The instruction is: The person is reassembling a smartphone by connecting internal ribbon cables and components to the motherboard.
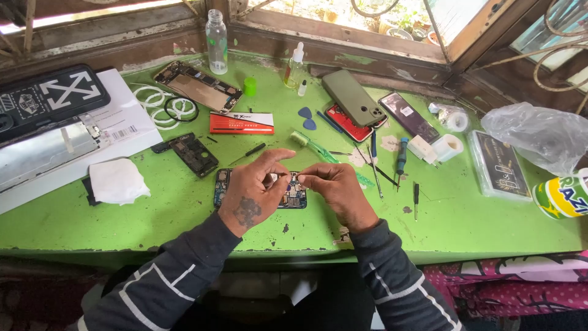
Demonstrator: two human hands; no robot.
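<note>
Pinching a tiny part between fingertips, the left hand [251, 190] and right hand [335, 187] meet just above an opened phone [293, 197] lying on the green surface [184, 208]. Each hand's grip is closed on the small piece; what the piece is cannot be told. By the look of it, the step in hand is fine work on that part over the phone's exposed board, and the next move calls for steady, precise placement. Beyond the left grip stands a clear plastic bottle [216, 41], seemingly near empty; farther right, a small dropper bottle [294, 65] holds yellowish liquid.
</note>
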